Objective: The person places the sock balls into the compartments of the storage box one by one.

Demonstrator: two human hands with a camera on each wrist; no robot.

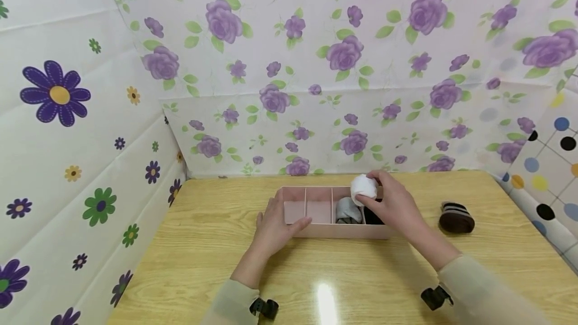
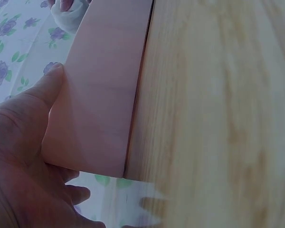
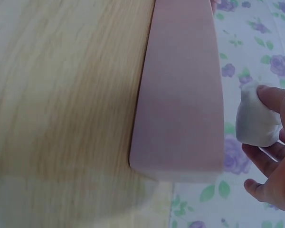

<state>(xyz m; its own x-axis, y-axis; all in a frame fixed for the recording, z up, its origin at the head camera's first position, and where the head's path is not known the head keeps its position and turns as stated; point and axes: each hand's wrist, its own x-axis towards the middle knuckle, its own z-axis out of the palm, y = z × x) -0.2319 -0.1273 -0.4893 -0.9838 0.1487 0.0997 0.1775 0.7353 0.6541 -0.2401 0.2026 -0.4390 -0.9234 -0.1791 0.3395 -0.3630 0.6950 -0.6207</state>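
A pink divided box (image 1: 338, 231) sits on the table. My left hand (image 1: 273, 229) grips its left end, with the thumb over the front rim and the fingers round the side. Between thumb and fingers, my right hand (image 1: 397, 205) pinches a white rolled sock (image 1: 364, 187) above the box's right half. The same white roll (image 3: 257, 116) shows in the right wrist view, higher than the rim. A grey rolled sock (image 1: 348, 210) fills the third compartment from the left. Black cloth (image 1: 374, 216) lies in the rightmost one, partly hidden by my right hand. The two left compartments hold nothing.
A dark rolled sock with grey stripes (image 1: 456, 217) lies on the wooden table (image 1: 203, 245), right of the box. Flowered cloth (image 1: 271, 64) hangs behind the table's far edge, with more patterned cloth at both sides.
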